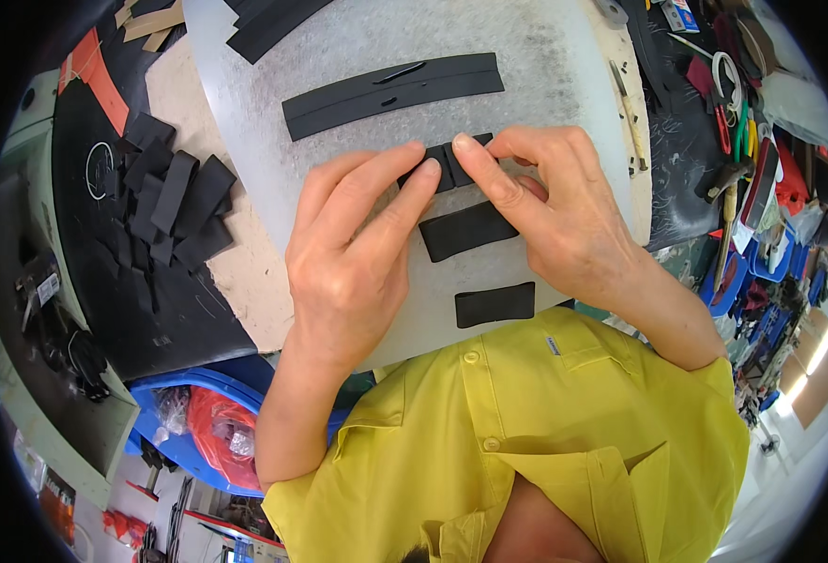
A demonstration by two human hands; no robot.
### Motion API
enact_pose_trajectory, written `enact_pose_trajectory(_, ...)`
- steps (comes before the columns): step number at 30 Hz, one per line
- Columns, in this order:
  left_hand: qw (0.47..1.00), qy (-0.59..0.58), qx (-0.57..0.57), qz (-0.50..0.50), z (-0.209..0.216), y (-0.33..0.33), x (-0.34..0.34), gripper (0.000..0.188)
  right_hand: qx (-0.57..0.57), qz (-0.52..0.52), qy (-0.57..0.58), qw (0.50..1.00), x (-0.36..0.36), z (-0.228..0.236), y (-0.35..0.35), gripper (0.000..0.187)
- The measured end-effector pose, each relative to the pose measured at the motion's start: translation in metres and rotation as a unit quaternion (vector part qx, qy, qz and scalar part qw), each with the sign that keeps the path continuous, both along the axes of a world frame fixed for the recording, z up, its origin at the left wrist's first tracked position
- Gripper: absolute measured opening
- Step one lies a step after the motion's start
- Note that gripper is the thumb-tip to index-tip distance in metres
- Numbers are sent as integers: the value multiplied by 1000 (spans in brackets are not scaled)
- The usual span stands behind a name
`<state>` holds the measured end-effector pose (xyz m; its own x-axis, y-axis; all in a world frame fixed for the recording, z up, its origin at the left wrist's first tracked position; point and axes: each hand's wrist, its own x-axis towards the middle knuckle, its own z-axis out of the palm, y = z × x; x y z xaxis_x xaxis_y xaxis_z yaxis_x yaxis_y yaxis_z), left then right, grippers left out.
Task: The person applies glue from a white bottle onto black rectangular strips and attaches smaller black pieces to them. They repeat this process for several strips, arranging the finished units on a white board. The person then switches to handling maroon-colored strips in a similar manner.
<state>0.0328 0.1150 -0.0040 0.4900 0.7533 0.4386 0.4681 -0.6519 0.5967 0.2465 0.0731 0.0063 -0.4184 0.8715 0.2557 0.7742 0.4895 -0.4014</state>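
My left hand (348, 253) and my right hand (559, 202) meet over a small black strip piece (446, 171) on the pale work board. Left fingertips pinch its left end, while the right thumb and index finger close on its right end. A narrow seam runs across its middle; whether it is one folded strip or two pieces I cannot tell. Just below lies a flat black rectangle (468, 232), partly beside my right thumb. Nearer my body rests a smaller black rectangle (495, 305). Beyond my hands is a long black strip (390, 92) with small dark slivers on it.
A heap of black strips (172, 192) lies left of the pale board (564, 56). More black strips (268, 23) sit at the far edge. A thin pointed tool (628, 113) lies on the right. Several hand tools (742, 131) crowd the right side; a blue basin (193, 385) stands lower left.
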Motion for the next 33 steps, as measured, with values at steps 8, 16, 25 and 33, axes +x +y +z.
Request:
enact_pose_trajectory(8, 1000, 3, 7, 4, 0, 0, 2, 35, 15, 1, -23, 1000, -2, 0, 1, 53)
enact_pose_trajectory(16, 996, 78, 39, -20, 6, -1, 2, 35, -1, 0, -74, 997, -4, 7, 1, 64)
enact_pose_trajectory(25, 978, 207, 31, -14, 24, -10, 9, 26, 97, 4, -188, 977, -16, 3, 1, 36)
enact_pose_trajectory(33, 989, 110, 47, 82, 21, 33, -19, 26, 63, -9, -15, 998, 12, 24, 63, 32)
